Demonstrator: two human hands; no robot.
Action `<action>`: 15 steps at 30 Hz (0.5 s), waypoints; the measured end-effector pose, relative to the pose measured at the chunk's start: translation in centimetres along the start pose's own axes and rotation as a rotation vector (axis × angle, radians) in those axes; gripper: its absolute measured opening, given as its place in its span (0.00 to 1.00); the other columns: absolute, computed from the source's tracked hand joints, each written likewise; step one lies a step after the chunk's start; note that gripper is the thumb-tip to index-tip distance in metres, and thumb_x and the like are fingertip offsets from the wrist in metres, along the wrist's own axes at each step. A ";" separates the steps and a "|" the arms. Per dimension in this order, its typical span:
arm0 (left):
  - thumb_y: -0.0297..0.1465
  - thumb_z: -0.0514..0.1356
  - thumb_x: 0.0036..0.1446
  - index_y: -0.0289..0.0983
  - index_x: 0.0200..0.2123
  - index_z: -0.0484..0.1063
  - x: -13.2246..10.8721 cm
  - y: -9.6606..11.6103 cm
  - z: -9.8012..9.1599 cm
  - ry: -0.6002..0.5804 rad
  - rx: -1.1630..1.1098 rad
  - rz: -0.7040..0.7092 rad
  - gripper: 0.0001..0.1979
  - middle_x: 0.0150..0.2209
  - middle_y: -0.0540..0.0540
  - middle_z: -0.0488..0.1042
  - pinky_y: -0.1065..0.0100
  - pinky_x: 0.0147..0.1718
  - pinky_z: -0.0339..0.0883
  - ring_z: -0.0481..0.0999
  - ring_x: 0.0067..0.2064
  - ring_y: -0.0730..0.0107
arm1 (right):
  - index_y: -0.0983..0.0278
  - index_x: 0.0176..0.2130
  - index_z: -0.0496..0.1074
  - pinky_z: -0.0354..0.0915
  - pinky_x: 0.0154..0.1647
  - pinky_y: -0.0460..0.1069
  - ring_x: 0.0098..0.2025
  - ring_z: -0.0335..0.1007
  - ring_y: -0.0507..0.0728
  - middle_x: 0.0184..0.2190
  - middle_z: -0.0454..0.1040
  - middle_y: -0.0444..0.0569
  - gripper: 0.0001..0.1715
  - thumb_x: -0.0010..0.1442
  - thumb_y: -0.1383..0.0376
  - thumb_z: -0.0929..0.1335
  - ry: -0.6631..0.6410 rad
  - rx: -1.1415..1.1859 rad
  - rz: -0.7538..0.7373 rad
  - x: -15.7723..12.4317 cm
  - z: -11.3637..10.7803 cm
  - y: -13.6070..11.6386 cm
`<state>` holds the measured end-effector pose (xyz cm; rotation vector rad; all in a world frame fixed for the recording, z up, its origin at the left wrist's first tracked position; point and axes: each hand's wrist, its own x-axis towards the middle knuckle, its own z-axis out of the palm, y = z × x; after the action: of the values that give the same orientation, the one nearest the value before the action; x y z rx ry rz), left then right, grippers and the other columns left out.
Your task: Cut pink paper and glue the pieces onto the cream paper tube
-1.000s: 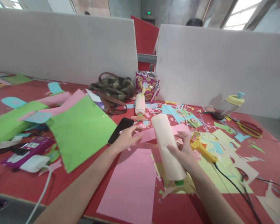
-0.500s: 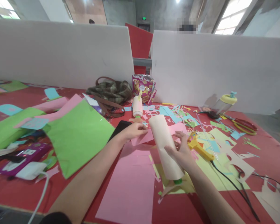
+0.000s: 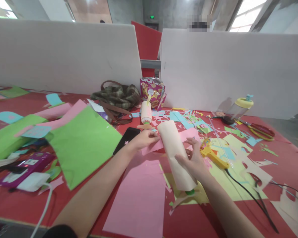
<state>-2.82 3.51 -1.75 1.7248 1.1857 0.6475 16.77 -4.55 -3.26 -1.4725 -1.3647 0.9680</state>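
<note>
A cream paper-covered cylinder (image 3: 176, 153) with a green cap-like end leans at a tilt in front of me. My right hand (image 3: 192, 160) grips its right side, thumb across the front and the other fingers partly hidden behind. A strip of pink paper (image 3: 152, 148) passes behind the cylinder and shows on both sides. At the strip's left end, my left hand (image 3: 147, 138) pinches the paper between thumb and fingers, just left of the cylinder. Beneath lie a pink sheet (image 3: 139, 198) and a yellow sheet (image 3: 201, 195).
Right of my hands lies a yellow glue gun (image 3: 215, 159) with its black cord, then scissors (image 3: 260, 132) and a clear bottle (image 3: 237, 110). A phone (image 3: 126, 140), green paper (image 3: 83, 142), a smaller cream cylinder (image 3: 146, 112), a plaid bag (image 3: 118, 96) and paper scraps surround them.
My left hand has shifted slightly right, nearer the cylinder, with the pink strip. More of the phone shows beside my forearm. My right hand keeps its grip.
</note>
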 end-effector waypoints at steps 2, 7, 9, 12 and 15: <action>0.42 0.56 0.45 0.34 0.24 0.70 -0.1 0.1 0.2 0.021 -0.008 -0.005 0.15 0.25 0.50 0.70 0.70 0.32 0.58 0.68 0.30 0.69 | 0.57 0.47 0.48 0.66 0.33 0.50 0.40 0.65 0.56 0.46 0.57 0.50 0.35 0.42 0.64 0.68 0.008 -0.009 0.000 0.0 0.0 0.0; 0.42 0.55 0.46 0.34 0.25 0.69 -0.3 0.6 0.6 0.061 -0.024 -0.019 0.16 0.26 0.49 0.70 0.69 0.32 0.57 0.68 0.31 0.69 | 0.57 0.46 0.48 0.66 0.32 0.50 0.40 0.66 0.57 0.45 0.57 0.50 0.35 0.41 0.64 0.68 0.017 -0.011 0.001 0.0 -0.1 0.0; 0.43 0.55 0.46 0.34 0.25 0.69 -0.4 0.8 0.5 0.069 -0.029 -0.020 0.16 0.26 0.50 0.69 0.70 0.31 0.57 0.68 0.30 0.69 | 0.56 0.46 0.48 0.66 0.33 0.51 0.40 0.66 0.57 0.45 0.57 0.50 0.35 0.42 0.63 0.68 0.024 -0.016 -0.006 0.0 -0.1 0.0; 0.43 0.57 0.44 0.34 0.24 0.68 -0.4 0.8 0.2 0.040 -0.031 -0.016 0.17 0.24 0.51 0.67 0.71 0.29 0.56 0.66 0.28 0.72 | 0.56 0.46 0.48 0.66 0.33 0.51 0.40 0.65 0.57 0.47 0.55 0.50 0.35 0.42 0.63 0.68 0.028 -0.016 -0.018 0.1 -0.1 0.0; 0.44 0.58 0.42 0.34 0.21 0.67 -0.4 0.5 -0.2 -0.050 -0.025 -0.024 0.17 0.20 0.53 0.62 0.72 0.23 0.52 0.62 0.24 0.75 | 0.56 0.47 0.48 0.67 0.33 0.51 0.40 0.65 0.57 0.48 0.55 0.51 0.36 0.42 0.64 0.68 0.006 0.000 -0.030 0.0 -0.1 -0.1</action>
<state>-2.90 3.20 -1.17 1.6937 1.1575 0.5995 16.87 -4.58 -3.17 -1.4498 -1.3788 0.9434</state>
